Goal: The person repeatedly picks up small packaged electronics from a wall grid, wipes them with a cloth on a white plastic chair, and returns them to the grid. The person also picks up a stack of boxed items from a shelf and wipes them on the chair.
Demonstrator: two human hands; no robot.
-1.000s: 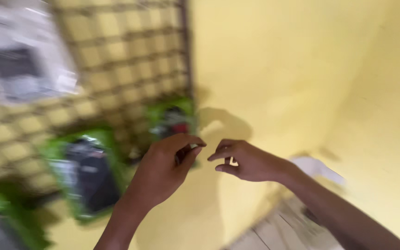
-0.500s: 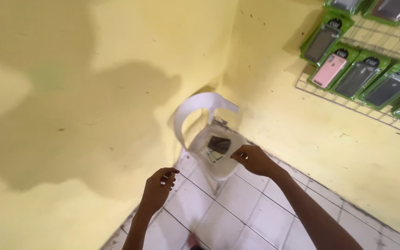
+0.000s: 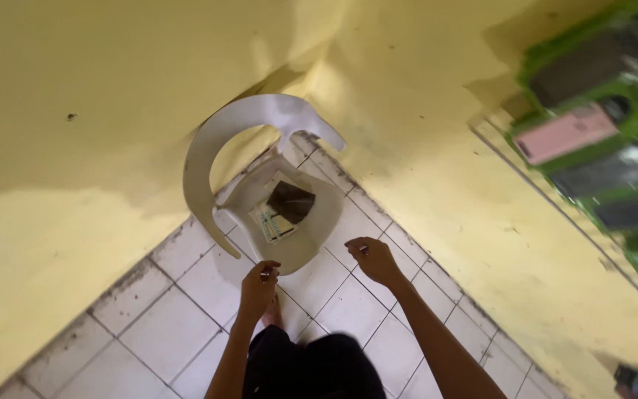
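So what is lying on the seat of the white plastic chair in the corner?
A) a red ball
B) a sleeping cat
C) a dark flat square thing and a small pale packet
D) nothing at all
C: on the seat of the white plastic chair lie a dark flat square thing and a small pale packet, just beyond the left hand and right hand.

- Yellow walls meet in a corner beyond the hands, stained and shadowed.
- White tiled floor with dark grout lies under them.
- A white plastic chair stands just ahead of both hands, in the corner.
- A wire rack of green-backed packages hangs on the wall to the right.
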